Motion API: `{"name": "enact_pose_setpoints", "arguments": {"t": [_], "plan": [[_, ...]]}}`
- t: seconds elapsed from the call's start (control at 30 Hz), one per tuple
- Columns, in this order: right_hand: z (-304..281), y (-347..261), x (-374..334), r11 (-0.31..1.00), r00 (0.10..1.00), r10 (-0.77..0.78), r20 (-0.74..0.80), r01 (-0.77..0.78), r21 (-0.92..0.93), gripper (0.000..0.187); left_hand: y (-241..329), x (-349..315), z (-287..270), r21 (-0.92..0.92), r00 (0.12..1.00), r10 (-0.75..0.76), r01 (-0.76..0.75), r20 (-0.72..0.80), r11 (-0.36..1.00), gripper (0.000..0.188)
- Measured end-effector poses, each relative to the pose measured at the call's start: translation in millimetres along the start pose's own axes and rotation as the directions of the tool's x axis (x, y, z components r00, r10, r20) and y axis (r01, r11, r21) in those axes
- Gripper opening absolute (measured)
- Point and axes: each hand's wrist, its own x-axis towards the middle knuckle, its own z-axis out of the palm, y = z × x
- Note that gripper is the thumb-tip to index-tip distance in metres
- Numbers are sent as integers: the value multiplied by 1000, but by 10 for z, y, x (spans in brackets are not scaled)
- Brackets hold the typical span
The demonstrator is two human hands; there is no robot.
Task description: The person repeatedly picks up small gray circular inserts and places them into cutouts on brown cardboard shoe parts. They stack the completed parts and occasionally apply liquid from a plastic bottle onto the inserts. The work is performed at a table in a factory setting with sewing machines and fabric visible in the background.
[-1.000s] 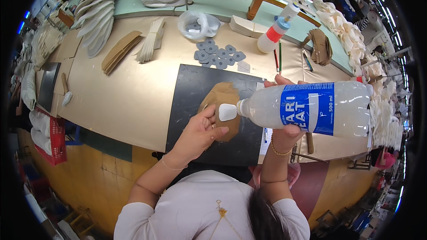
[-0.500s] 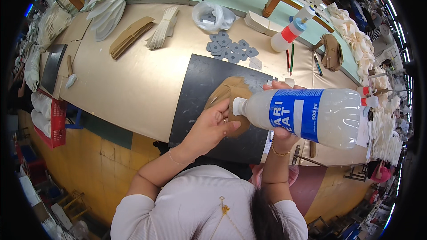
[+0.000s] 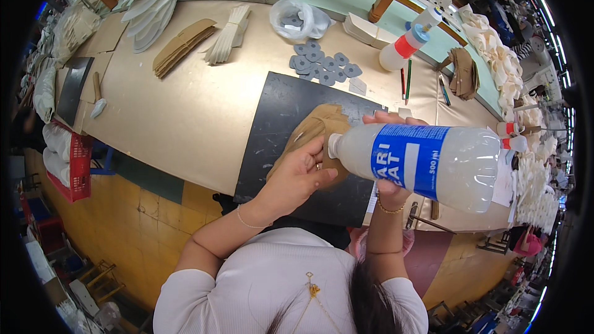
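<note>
My right hand [image 3: 391, 187] grips a clear plastic bottle [image 3: 476, 167] with a blue label and cloudy whitish contents. The bottle lies almost level, its white neck pointing left against a fan of thin brown pieces [image 3: 309, 125]. Thumb and fingers of my left hand [image 3: 303, 176] close on the near edge of those pieces, right beside the bottle's mouth. Underneath is a black board [image 3: 263, 120] on the table. Whether liquid is coming out at the mouth, I cannot tell. The bottle hides part of my right hand and of the board.
Beyond the board lie several grey cut pieces [image 3: 325, 65] and a plastic bag [image 3: 291, 20]. Farther left are a brown stack [image 3: 182, 47] and a cream strip bundle [image 3: 228, 34]. A red-banded bottle [image 3: 402, 49], pencils [image 3: 405, 80] and another brown bundle [image 3: 463, 73] stand or lie at right.
The brown pieces are spread a little farther toward the lower left. The bottle has shifted slightly, its base a bit lower and its neck slightly right. Both hands keep their hold.
</note>
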Motion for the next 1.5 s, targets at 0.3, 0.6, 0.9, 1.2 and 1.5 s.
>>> {"name": "enact_pose_setpoints", "arguments": {"t": [0.3,0.6,0.9,1.2,1.5], "plan": [[129,-61,26,993,991,44,-128,-57,-100,105,32,17,-6,29,1000,-12,11,13,1000,62],[-75,-77,-20,978,997,19,-80,-35,-206,102,43,10,-4,12,999,-42,42,-8,999,63],[27,-37,113,941,889,-185,-420,38,-335,114,72,-54,-104,-179,995,-96,97,17,979,63],[45,78,-185,934,939,-270,-212,202,-293,118,114,-12,-40,-97,992,-117,122,49,988,67],[165,-242,152,953,709,-119,-695,277,119,109,192,-120,-295,-106,985,-170,167,-16,980,71]]}}
